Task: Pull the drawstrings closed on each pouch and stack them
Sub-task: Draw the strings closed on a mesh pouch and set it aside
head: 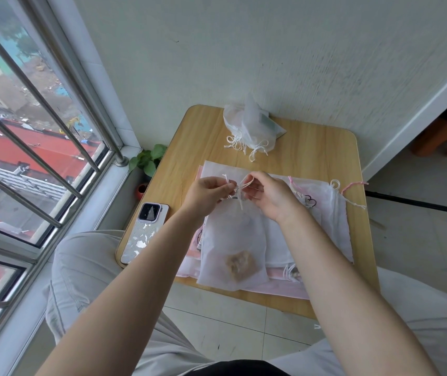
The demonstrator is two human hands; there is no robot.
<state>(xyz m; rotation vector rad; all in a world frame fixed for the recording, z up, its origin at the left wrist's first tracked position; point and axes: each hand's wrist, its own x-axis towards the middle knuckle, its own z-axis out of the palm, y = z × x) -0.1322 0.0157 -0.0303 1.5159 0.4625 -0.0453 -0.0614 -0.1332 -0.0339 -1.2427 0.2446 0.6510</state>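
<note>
A sheer white pouch (233,248) with a brown lump inside lies on top of a spread of flat white and pink pouches (322,229) on the small wooden table (311,153). Its neck is gathered between my hands. My left hand (208,195) pinches one white drawstring (240,195) at the neck, and my right hand (267,195) pinches the other string looped over its fingers. A heap of closed white pouches (249,128) with dangling strings sits at the table's far edge against the wall.
A phone (142,234) in a patterned case lies at the table's left edge. A small potted plant (147,161) stands on the floor by the window with metal bars (43,147). My knees flank the table. A wooden stool (444,137) stands at far right.
</note>
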